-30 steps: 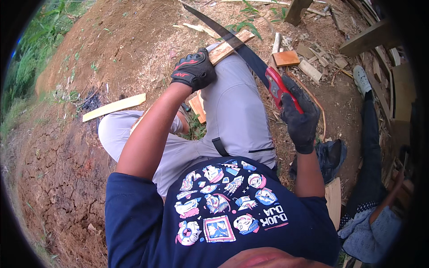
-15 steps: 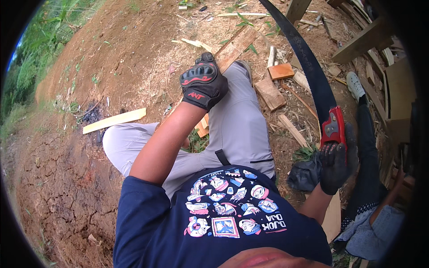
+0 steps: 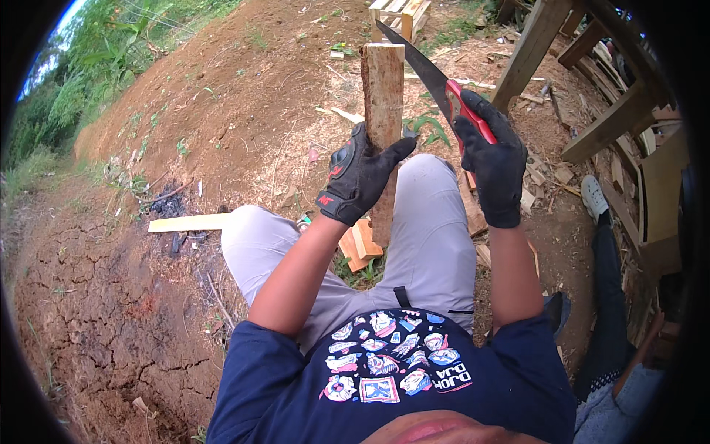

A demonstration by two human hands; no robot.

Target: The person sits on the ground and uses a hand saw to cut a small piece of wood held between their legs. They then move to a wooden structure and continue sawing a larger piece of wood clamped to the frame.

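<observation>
My left hand (image 3: pixel 360 174), in a black glove with red marks, is closed around a rough wooden board (image 3: pixel 386 96). The board stands upright between my knees, its cut end at the top. My right hand (image 3: pixel 494 159), gloved in black too, grips the red handle of a curved pruning saw (image 3: pixel 431 78). The dark blade slants up to the left, its tip close by the board's top end; whether they touch I cannot tell. Below the left hand, a few pale wood blocks (image 3: pixel 360 243) lie on the ground between my legs.
A pale wooden strip (image 3: pixel 188 223) lies left of my knee. Offcuts and sawdust cover the soil ahead. A slatted wooden crate (image 3: pixel 403 16) stands at the far top. Timber posts (image 3: pixel 534 55) rise on the right, and another person's leg (image 3: pixel 606 288) stretches out there.
The board has gone from slanting across my right thigh to upright between my knees. My right hand has brought the saw from far right up to the board's top.
</observation>
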